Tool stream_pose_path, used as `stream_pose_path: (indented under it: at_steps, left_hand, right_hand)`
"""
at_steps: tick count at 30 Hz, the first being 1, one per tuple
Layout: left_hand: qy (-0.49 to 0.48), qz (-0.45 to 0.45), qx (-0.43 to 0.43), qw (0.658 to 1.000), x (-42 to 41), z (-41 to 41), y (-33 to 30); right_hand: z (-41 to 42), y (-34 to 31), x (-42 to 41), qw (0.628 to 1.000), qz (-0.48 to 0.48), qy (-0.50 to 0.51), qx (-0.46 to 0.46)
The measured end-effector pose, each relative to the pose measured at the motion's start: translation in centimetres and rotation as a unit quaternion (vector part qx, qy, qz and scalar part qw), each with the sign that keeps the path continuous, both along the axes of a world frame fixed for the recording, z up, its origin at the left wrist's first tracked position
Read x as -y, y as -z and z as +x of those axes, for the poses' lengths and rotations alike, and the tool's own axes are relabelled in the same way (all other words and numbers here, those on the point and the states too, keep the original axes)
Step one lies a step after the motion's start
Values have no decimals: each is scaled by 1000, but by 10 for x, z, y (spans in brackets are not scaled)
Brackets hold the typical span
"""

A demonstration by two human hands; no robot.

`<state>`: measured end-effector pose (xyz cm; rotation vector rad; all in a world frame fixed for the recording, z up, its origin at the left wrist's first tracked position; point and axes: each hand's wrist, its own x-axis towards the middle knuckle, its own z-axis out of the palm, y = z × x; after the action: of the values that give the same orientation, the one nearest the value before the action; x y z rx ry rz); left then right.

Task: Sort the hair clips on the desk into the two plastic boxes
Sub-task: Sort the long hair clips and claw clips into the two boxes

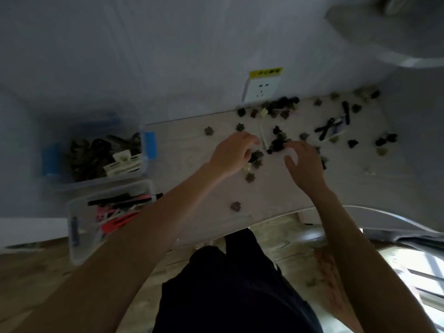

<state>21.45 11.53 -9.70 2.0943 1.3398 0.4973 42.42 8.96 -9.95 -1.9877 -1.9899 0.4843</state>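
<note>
The left hand covers whatever its curled fingers touch among the small clips, the far box is badly blurred, and the socket's yellow label is unreadable.

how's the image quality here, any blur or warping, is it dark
Head view: dim overall, with bright glare only at the window lower right; wide-angle bending curves the desk edge; the far plastic box on the left is smeared with blur, the small clips soft.
</note>
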Motion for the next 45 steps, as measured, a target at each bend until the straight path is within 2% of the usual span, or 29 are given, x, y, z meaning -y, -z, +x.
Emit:
stream_pose_path:
  at_steps: [4, 7, 10, 14, 20, 23, 27, 31, 35, 41, 45]
  left_hand:
    - [25, -14, -71, 997, -41, 34, 24]
    - [19, -49, -80, 995, -66, 49, 37]
    - [59, -52, -99, 992, -74, 55, 42]
    - [45, 7, -132, 990, -74, 47, 42]
    - [20, 22, -180, 983, -66, 28, 39]
    - [-17, 18, -140, 990, -57, 24, 40]
    - [-111, 32, -8, 993, -37, 25, 28]
    - [-131, 8, 75, 989, -17, 38, 11]
    - [-57, -65, 67, 994, -11, 77, 6]
    - [-21, -60, 23, 998, -22, 146, -6]
    - [-50, -40, -24, 998, -41, 192, 1]
  right_hand:
    - [26, 12, -49, 1000, -16, -27, -1]
    - [35, 17, -95, 999, -37, -40, 2]
    - [41, 27, -130, 996, -66, -56, 20]
    - [38, 38, -142, 992, -57, -94, 65]
    - [29, 38, -115, 989, -47, -108, 94]
    - [26, 41, -91, 988, -45, -105, 103]
    - [24, 42, -69, 991, -7, -65, 117]
    - [26, 33, -58, 991, 36, -24, 124]
    - [56, 16, -24, 991, 99, 77, 52]
    - [138, 5, 14, 990, 42, 133, -17]
    - [198, 11, 1, 990, 19, 137, 3]
